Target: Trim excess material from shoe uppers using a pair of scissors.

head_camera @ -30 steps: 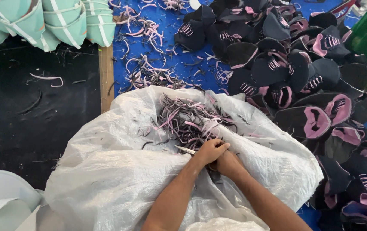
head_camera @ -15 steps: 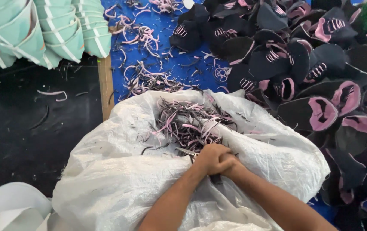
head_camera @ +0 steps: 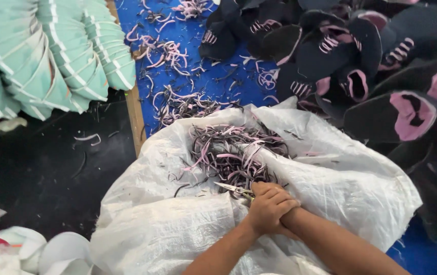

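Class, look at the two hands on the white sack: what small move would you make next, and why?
Probably lift the hands apart and free the scissors. The hands lie clasped one over the other on the sack, the blades poke out toward the pile of trimmings, and nothing is between them to cut.
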